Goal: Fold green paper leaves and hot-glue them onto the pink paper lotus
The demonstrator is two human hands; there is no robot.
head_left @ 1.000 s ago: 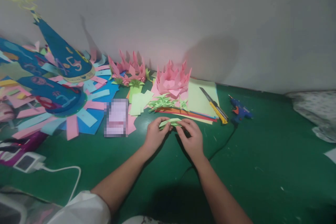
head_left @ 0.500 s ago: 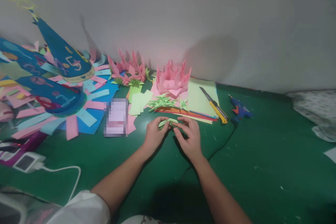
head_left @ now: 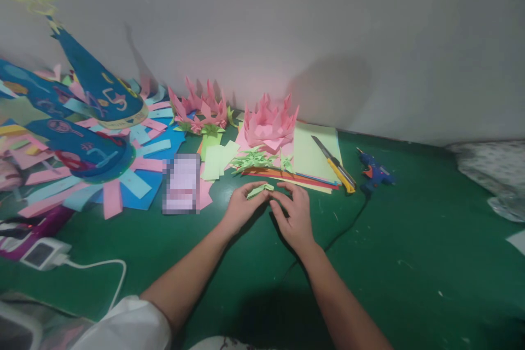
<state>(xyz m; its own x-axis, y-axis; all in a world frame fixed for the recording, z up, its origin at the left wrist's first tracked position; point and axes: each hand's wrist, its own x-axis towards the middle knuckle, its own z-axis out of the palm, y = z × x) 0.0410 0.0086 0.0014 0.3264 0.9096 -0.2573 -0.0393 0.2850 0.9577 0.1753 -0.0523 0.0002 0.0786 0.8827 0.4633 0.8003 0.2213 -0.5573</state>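
Paper point(head_left: 259, 191), pale green and narrowly folded, is pinched in the left hand point(head_left: 239, 209), the right hand point(head_left: 297, 217) loosely spread.

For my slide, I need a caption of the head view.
Left hand holds folded green paper, right hand close by, with pink papercraft behind.

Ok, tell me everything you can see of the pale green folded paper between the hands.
The pale green folded paper is a small, narrow, matte-looking piece with creases, its folds bunching towards its right end. It slants slightly upward to the right, in the grip of the left hand, whose fingers hide part of it. The right hand has its fingertips at the other end; contact there is unclear. It lies nearer the wearer than the coloured sheets.
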